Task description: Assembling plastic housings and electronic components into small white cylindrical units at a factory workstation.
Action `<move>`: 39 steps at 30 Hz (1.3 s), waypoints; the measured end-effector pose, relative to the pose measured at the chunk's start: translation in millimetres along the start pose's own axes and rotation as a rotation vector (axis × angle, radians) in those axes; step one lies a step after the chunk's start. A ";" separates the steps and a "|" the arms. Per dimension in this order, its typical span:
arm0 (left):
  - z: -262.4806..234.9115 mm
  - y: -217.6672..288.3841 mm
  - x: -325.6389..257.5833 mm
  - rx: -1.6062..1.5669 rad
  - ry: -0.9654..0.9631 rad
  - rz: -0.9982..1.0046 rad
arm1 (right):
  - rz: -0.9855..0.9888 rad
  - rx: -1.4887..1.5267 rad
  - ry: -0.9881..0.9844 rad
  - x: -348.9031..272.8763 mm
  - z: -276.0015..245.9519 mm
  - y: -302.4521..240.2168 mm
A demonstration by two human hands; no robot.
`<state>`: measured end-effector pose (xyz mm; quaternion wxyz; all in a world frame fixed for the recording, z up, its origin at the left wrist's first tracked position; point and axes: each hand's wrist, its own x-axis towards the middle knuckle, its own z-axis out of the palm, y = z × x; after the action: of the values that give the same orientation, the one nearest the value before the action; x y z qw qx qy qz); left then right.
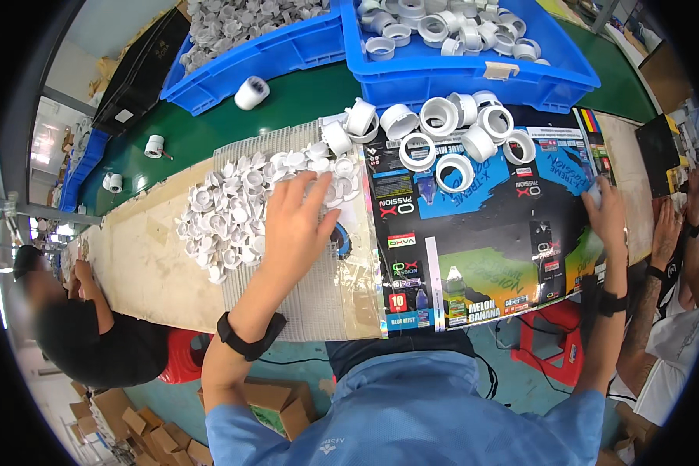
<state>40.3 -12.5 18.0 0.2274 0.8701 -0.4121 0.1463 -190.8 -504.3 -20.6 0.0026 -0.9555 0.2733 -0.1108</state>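
Note:
A pile of small white plastic caps with tabs (229,210) lies on the left part of the bench. My left hand (297,225) rests at the pile's right side, fingers stretched and thumb apart, fingertips among the caps. Toward the right end of the printed cardboard sheet (474,225), my right hand (610,213) has its fingers bent around a small pale piece, mostly hidden, whose kind I cannot make out. Several white threaded plastic rings (454,172) stand and lie along the far side of the sheet, between my hands and the blue bins.
At the back, one blue bin (264,62) holds small caps and another blue bin (474,78) holds white rings. A green conveyor belt (202,132) runs behind the bench, carrying a few white fittings (252,92). Co-workers sit left and right; a red stool (547,342) stands below.

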 end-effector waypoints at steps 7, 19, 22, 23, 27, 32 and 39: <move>11.1 -10.1 1.1 0.113 -0.068 0.022 | 0.015 0.882 -0.162 -67.6 -58.9 -147.2; -31.3 89.7 -33.5 -1.980 -0.390 -1.214 | 0.003 1.982 -0.883 -125.4 -49.7 -274.4; -5.8 96.1 -74.7 -2.263 -0.373 -1.204 | -0.038 1.949 -0.866 -131.0 -45.4 -278.2; 2.4 97.8 -84.6 -2.151 -0.270 -1.095 | -0.026 1.944 -0.831 -131.8 -44.4 -279.7; 10.6 111.8 -79.5 -2.064 0.022 -1.063 | -0.088 1.869 -0.763 -137.1 -43.3 -282.7; 5.3 115.2 -70.8 -2.011 -0.033 -0.951 | -0.239 1.596 -0.544 -145.1 -39.3 -293.9; -4.6 120.3 -66.4 -1.857 -0.104 -0.980 | -0.336 1.448 -0.583 -136.2 -48.6 -293.6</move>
<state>-95.3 -33.9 25.6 0.8215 0.4307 0.0256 -0.3727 -160.5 -180.7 17.4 0.6772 -0.7354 -0.0260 -0.0055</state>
